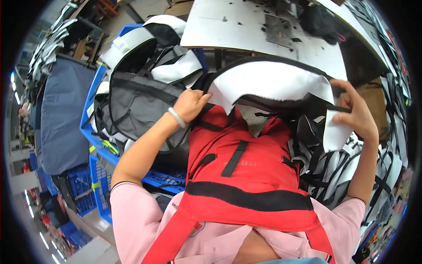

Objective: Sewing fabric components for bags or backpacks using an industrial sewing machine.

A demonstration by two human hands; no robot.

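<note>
Across my lap, near the table's edge, hangs a half-made bag piece (272, 81) with a white, curved panel and black edging. My left hand (191, 105), a pale bracelet at its wrist, is closed in a pinch at the dark left end of this piece. At the other end my right hand (357, 111) grips the edge, its thumb against a white flap (336, 131) that hangs down. The underside of the piece is dark and partly hidden. A red apron (246, 158) with black strips covers my lap.
On the left a blue crate (94, 136) is heaped with grey, black and white bag pieces (140, 103). Ahead stands a white table (233, 26) with dark scraps and a black bundle (318, 22). More white and black pieces (338, 171) are piled at my right.
</note>
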